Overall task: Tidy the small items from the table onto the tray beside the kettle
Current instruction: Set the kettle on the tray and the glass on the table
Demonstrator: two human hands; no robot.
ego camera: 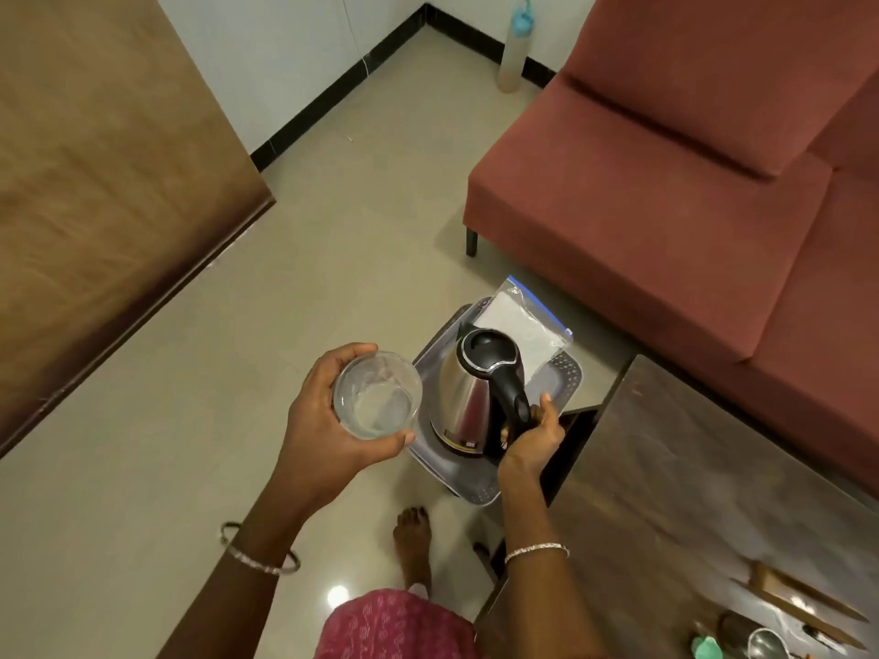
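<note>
Holding clear round glass tumbler (378, 401) in left hand (323, 420), 9 o'clock of black-handled steel kettle (463, 397); gripping its handle with right hand (535, 439) fingers.

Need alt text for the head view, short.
Seen from above, a person's left hand holds a clear glass while the right hand grips the black handle of a steel kettle on a grey tray on the floor. A clear zip bag lies on the tray behind it.
</note>
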